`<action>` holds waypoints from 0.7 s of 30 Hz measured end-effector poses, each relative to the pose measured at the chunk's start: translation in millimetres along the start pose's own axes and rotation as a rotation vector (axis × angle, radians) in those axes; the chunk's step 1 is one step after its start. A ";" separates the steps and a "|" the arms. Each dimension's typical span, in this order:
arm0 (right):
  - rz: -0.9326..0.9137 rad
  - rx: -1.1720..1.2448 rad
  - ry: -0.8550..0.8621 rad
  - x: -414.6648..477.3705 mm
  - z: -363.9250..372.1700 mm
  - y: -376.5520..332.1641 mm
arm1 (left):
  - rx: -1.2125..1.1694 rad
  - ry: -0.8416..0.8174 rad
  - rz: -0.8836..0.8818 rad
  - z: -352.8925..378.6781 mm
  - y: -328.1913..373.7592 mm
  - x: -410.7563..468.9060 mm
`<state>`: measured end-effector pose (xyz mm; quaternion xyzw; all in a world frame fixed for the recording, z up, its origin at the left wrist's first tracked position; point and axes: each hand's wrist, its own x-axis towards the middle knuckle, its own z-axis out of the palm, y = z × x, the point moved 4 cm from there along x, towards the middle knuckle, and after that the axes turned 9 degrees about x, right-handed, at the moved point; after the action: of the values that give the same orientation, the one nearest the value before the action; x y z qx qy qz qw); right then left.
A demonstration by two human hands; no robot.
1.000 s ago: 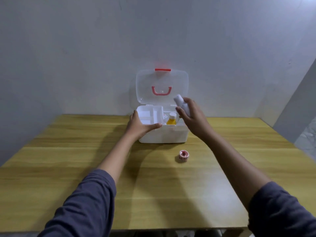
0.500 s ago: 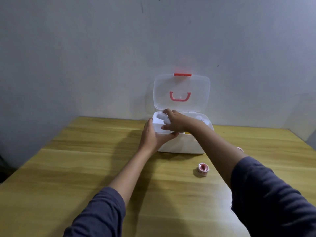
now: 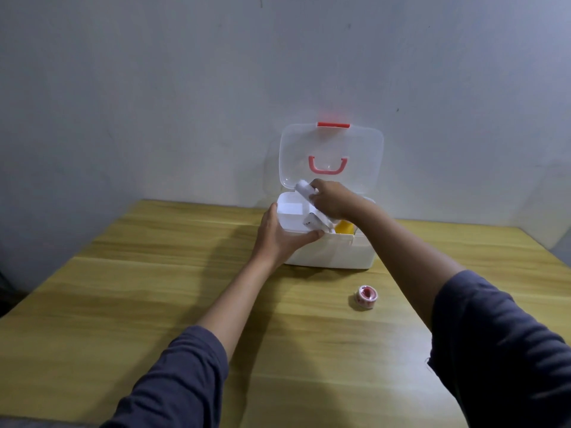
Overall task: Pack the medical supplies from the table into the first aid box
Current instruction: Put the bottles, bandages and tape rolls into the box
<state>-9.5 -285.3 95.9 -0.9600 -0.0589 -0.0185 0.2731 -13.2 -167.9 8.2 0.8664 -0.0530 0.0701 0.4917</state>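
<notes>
Right hand [image 3: 332,200]: fingers curled around a smooth white cylinder-shaped bottle [image 3: 306,191], held tilted above the box's left rear compartment.
Left hand [image 3: 279,237]: palm cupped against the box's left front corner, thumb [image 3: 309,235] lying flat along the front rim; a steadying grasp, nothing lifted.
Second white item [image 3: 315,224]: a glossy, elongated piece lying slanted in the tray just behind the left thumb; what it is cannot be told.
Yellow container [image 3: 344,227]: rounded and bright, sitting inside the box right of the tray, partly hidden by the right wrist.
First aid box [image 3: 333,251]: opaque white plastic with rounded corners, standing at the table's far edge by the wall.
Lid [image 3: 332,149]: translucent, upright, bearing a coral U-shaped handle [image 3: 327,165] and a coral latch [image 3: 333,125] on top.
Tape roll [image 3: 366,296]: small white ring with a pinkish-red core, on the table near the box's front, apart from both hands.
Table [image 3: 154,288]: yellowish wood-grain surface, matte.
Sleeves [image 3: 173,381]: dark grey-blue fabric, pushed to mid-forearm.
</notes>
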 end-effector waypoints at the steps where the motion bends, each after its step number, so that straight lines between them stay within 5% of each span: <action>1: -0.016 -0.001 0.042 -2.4 -4.5 -0.4 | -0.005 0.000 0.002 0.1 0.3 -0.1; 5: 0.028 0.062 0.195 1.2 -12.4 9.8 | -0.004 0.020 0.022 -0.2 2.8 -1.3; 13: 0.017 -0.031 0.229 15.7 1.1 25.6 | -0.031 0.011 0.038 1.7 -2.0 3.2; 21: -0.057 0.028 0.060 6.8 -18.5 24.0 | -0.025 0.000 0.072 2.0 -2.7 5.8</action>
<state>0.2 -314.6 99.6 -0.9530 -0.0784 -0.0541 0.2875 -7.0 -168.4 5.9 0.8576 -0.0847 0.0870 0.4998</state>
